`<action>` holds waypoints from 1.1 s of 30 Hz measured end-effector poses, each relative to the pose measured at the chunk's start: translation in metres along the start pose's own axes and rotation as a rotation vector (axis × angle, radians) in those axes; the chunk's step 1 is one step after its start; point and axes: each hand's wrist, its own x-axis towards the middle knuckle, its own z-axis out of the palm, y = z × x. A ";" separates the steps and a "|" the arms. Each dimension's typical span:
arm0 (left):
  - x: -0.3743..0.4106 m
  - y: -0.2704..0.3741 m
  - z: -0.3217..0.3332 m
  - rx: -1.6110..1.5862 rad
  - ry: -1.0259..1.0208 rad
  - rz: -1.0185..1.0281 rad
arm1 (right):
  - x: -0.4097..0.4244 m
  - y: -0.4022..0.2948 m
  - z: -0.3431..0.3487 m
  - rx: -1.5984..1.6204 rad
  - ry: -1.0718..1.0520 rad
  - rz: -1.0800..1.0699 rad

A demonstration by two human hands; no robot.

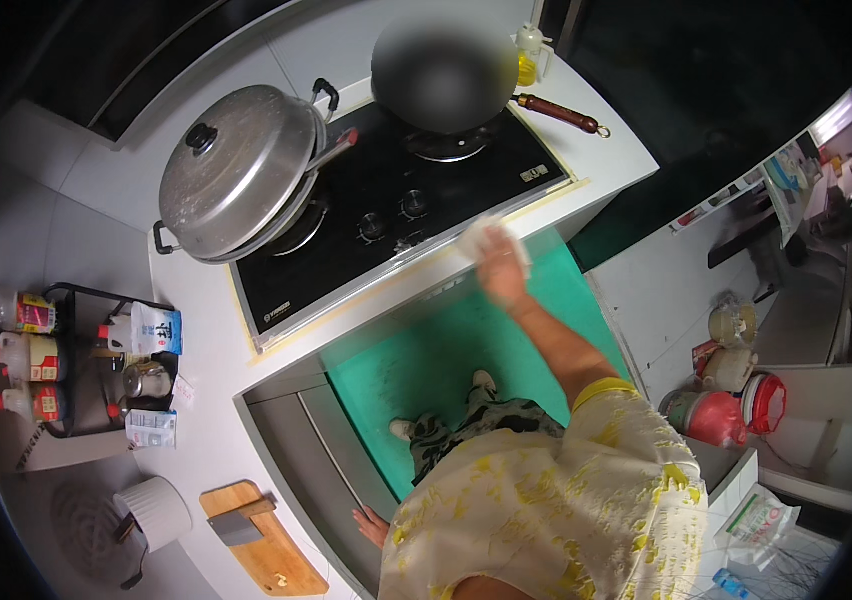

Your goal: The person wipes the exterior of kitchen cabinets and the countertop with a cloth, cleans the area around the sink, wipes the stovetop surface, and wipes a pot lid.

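Observation:
My right hand (502, 271) holds a crumpled white cloth (480, 234), blurred, at the front edge of the white countertop (204, 341), just before the black glass gas hob (366, 187). My left hand (372, 526) has its fingers apart and is by the grey cabinet front (306, 450), holding nothing; I cannot tell if it touches it. On the hob's left burner stands a large metal pot with a domed lid (238, 176), a red-tipped handle (339, 148) jutting from its side. Over the right burner is a dark round pan (444, 82), its surface blurred, with a brown wooden handle (557, 112).
A cleaver (237, 529) lies on a wooden cutting board (276, 555). Seasoning bottles (28, 358) and packets stand in a black rack (58, 431). A white ribbed container (155, 514) is beside them. Red tubs (763, 403) sit at right; the floor (411, 375) is green.

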 end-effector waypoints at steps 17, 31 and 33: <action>-0.010 0.089 -0.038 -0.201 -0.045 -0.125 | 0.024 0.120 -0.049 -0.137 -0.111 0.122; 0.013 0.084 -0.012 0.086 0.172 0.253 | 0.012 0.069 -0.004 1.061 -0.045 0.033; 0.023 0.130 -0.054 -0.026 0.046 0.163 | 0.015 0.119 -0.018 0.729 -0.040 0.060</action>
